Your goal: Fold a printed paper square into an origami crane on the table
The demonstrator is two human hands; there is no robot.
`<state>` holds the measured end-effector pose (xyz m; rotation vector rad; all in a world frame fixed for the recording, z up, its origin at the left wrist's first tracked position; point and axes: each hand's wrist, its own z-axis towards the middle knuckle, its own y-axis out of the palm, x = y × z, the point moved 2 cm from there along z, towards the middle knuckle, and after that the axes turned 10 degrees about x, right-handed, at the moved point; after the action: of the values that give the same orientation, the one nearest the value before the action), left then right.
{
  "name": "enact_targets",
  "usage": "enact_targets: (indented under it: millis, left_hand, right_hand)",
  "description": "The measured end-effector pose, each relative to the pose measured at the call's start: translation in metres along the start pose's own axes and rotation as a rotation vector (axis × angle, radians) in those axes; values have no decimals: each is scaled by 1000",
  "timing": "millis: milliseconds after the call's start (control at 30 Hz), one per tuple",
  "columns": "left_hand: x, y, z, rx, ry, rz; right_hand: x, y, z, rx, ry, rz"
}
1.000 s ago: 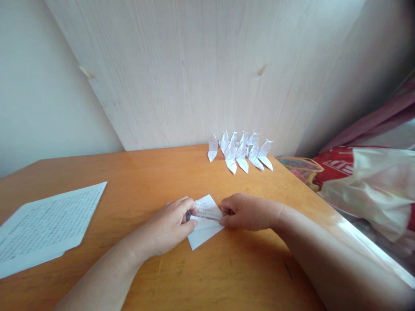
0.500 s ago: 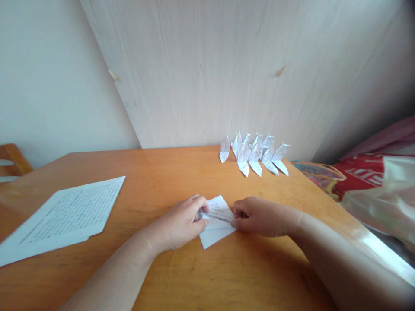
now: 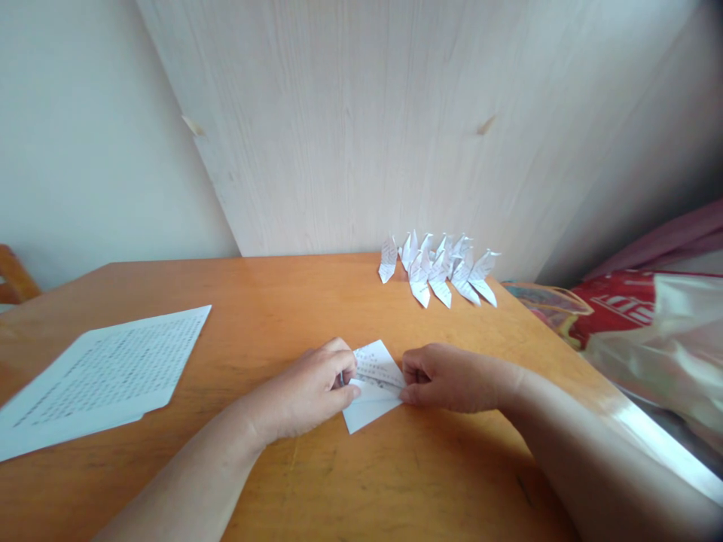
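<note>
A small folded sheet of white paper (image 3: 370, 410), printed on part of its face, lies on the table between my hands. A crease runs across its middle, with a flap slightly raised there. My left hand (image 3: 323, 382) pinches its left corner between thumb and fingers. At the right corner, my right hand (image 3: 437, 378) grips the paper with thumb against curled fingers. The fingertips partly hide both corners.
Several folded paper cranes (image 3: 440, 271) stand at the table's back right. Printed sheets (image 3: 113, 369) lie at the left of the wooden table (image 3: 271, 301). Right of the table are a red bag (image 3: 621, 305) and clear plastic. A pale panel (image 3: 350, 128) rises behind.
The whole view has shifted slightly, so everything sits a little farther left. Both hands keep hold of the folded paper, with the left fingers closed slightly more at its corner.
</note>
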<state>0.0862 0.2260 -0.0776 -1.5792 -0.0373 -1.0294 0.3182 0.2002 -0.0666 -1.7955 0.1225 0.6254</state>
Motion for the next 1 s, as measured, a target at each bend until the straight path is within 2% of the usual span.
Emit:
enact_targets:
  millis: [467,1000]
  left_hand:
    - [1,-1,0,-22,2,1]
    - [2,-2,1,-32,-29,13]
  right_hand:
    - [3,-2,-2,-19,-17,39]
    - [7,-5,-1,-26,-121,36]
